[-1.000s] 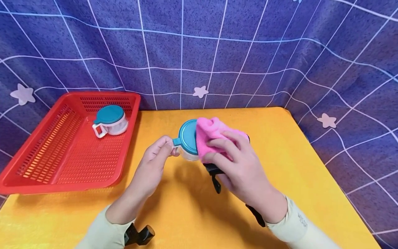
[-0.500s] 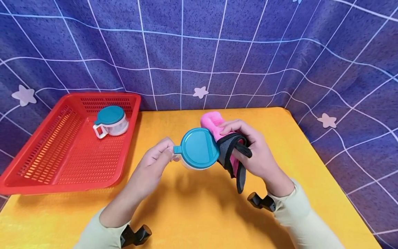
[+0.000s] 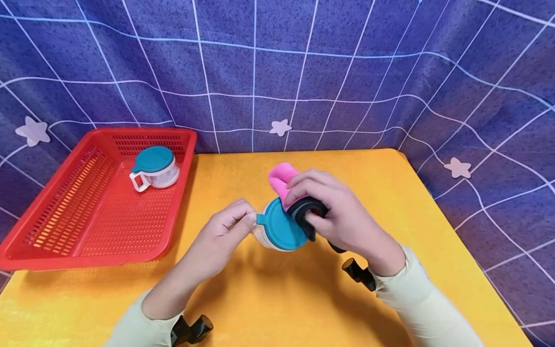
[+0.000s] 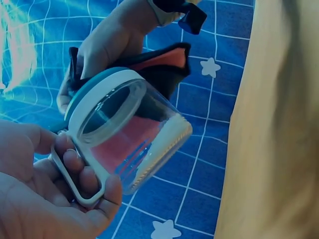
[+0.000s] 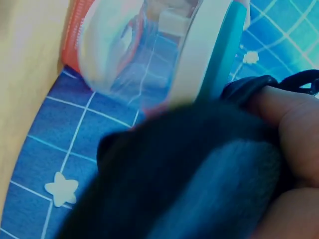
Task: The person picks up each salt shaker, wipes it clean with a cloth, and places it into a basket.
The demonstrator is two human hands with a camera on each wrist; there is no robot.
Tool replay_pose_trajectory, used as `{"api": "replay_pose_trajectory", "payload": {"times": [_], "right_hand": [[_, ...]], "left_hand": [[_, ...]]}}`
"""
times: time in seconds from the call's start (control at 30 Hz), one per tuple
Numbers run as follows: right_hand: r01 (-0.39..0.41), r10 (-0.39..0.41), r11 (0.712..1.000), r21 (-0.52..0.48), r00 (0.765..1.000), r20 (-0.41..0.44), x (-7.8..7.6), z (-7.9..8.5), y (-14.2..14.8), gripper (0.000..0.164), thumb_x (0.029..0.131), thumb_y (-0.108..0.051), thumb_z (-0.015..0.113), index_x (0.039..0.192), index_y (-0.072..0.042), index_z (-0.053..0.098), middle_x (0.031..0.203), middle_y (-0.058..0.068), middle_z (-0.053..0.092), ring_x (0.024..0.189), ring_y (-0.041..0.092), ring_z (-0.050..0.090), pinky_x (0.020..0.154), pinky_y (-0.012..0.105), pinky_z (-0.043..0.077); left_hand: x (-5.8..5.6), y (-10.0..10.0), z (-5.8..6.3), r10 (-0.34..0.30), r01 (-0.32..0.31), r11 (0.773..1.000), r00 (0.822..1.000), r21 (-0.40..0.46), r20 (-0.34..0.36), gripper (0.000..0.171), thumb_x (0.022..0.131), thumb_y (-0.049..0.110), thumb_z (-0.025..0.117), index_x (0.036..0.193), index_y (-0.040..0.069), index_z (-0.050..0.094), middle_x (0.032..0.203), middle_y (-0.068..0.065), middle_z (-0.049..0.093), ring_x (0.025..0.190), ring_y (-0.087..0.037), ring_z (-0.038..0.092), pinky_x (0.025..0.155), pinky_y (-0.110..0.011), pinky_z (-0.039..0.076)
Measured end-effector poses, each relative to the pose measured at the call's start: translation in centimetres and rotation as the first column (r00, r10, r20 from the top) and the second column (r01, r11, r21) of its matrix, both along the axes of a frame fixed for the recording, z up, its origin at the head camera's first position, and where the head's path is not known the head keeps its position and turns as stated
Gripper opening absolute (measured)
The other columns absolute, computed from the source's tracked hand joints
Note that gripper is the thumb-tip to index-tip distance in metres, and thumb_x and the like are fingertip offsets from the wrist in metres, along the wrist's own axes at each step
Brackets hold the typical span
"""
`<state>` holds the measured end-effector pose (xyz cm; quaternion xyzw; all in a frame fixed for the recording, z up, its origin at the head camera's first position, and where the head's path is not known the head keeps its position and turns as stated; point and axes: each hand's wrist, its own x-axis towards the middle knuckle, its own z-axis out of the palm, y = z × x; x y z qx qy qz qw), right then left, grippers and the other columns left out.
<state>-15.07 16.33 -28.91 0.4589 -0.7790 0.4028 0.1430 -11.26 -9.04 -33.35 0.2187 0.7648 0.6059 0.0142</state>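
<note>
My left hand (image 3: 227, 233) grips the white handle (image 4: 79, 184) of a clear jar (image 4: 144, 134) with a teal lid (image 3: 284, 229). The jar is held up over the table and tilted, its lid toward the head camera. My right hand (image 3: 336, 207) holds a folded pink cloth (image 3: 282, 180) with a dark grey and black-edged back. The cloth lies against the right side of the lid and jar. In the right wrist view the cloth's dark side (image 5: 199, 169) fills the lower part and hides some of the jar.
A red perforated basket (image 3: 117, 255) stands at the left of the yellow table (image 3: 269, 308). Inside it, near the back right, sits a second jar (image 3: 162, 178) with a teal lid. A blue gridded curtain (image 3: 277, 72) hangs behind and at the right.
The jar has come lower and nearer to me, its lid turning with it. My right hand has moved the cloth from over the lid's face to its right edge, regripping it.
</note>
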Motion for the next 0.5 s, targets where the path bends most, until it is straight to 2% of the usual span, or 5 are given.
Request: {"api": "replay_pose_trajectory", "payload": {"times": [0.1, 0.27, 0.4, 0.5], "right_hand": [[0.066, -0.055, 0.995, 0.079, 0.991, -0.124, 0.7, 0.0, -0.8, 0.035, 0.079, 0.009, 0.060, 0.103, -0.016, 0.070, 0.116, 0.000, 0.067, 0.115, 0.022, 0.058, 0.102, 0.040, 0.042], [0.123, -0.074, 0.982, 0.145, 0.951, -0.302, 1.7, -0.1, -2.0, 0.033, 0.077, 0.007, 0.063, 0.101, -0.015, 0.068, 0.115, 0.002, 0.067, 0.118, 0.029, 0.058, 0.109, 0.043, 0.040], [0.146, -0.068, 0.975, 0.167, 0.914, -0.400, 2.6, -0.1, -2.6, 0.039, 0.071, 0.009, 0.063, 0.102, -0.015, 0.068, 0.116, 0.004, 0.067, 0.123, 0.034, 0.056, 0.113, 0.046, 0.037], [0.178, -0.080, 0.966, 0.188, 0.897, -0.436, 3.4, -0.2, -2.7, 0.043, 0.069, 0.009, 0.066, 0.103, -0.016, 0.068, 0.117, 0.003, 0.068, 0.126, 0.034, 0.055, 0.115, 0.046, 0.035]], "left_hand": [[0.0, 0.2, -0.2, 0.005, -0.004, 1.000, 1.000, -0.014, 0.012, 0.021, 0.108, 0.015, 0.053, 0.089, 0.012, 0.063, 0.091, -0.003, 0.056, 0.090, -0.023, 0.054, 0.078, -0.032, 0.043], [-0.2, 0.5, -0.6, 0.007, -0.007, 1.000, 0.998, -0.002, 0.062, 0.021, 0.109, 0.016, 0.052, 0.091, 0.010, 0.062, 0.091, -0.004, 0.058, 0.091, -0.023, 0.055, 0.080, -0.031, 0.044], [-0.4, 0.5, -0.8, -0.005, -0.001, 0.999, 0.993, 0.045, 0.115, 0.021, 0.109, 0.016, 0.051, 0.094, 0.007, 0.062, 0.093, -0.008, 0.058, 0.095, -0.025, 0.057, 0.086, -0.033, 0.047], [-0.6, 0.6, -0.9, 0.000, -0.011, 0.997, 0.990, 0.071, 0.144, 0.022, 0.109, 0.017, 0.050, 0.094, 0.006, 0.061, 0.093, -0.009, 0.058, 0.096, -0.026, 0.057, 0.088, -0.035, 0.048]]}}
